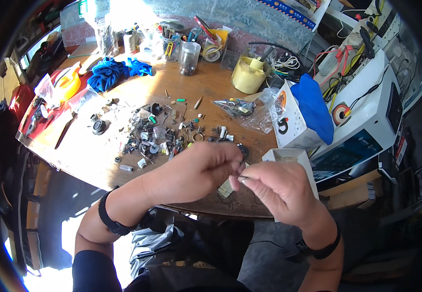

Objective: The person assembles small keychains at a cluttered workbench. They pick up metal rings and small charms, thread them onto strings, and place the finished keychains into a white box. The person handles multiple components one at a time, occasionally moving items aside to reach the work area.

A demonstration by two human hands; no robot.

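Both hands meet over the table's front edge, right of the middle. My left hand (191, 173) has its fingers curled together, slightly smeared, and what they hold is hidden. Thumb and forefinger of my right hand (284, 190) pinch something thin and dark, too small to name, right beside the left fingertips. Below the hands lies a pale flat piece (226, 189), partly covered. An open white box (302, 156) stands just behind my right hand. Beyond my left hand spreads a heap of small mixed parts (150, 138), black, metal, white and green.
A wooden table (172, 87) bears jars, tape rolls and a clear jar (189, 61) at the back. A yellow tub (248, 75), plastic bags (257, 109) and a white carton (293, 119) under blue cloth (313, 107) crowd the right. Another blue cloth (106, 74) lies far left.
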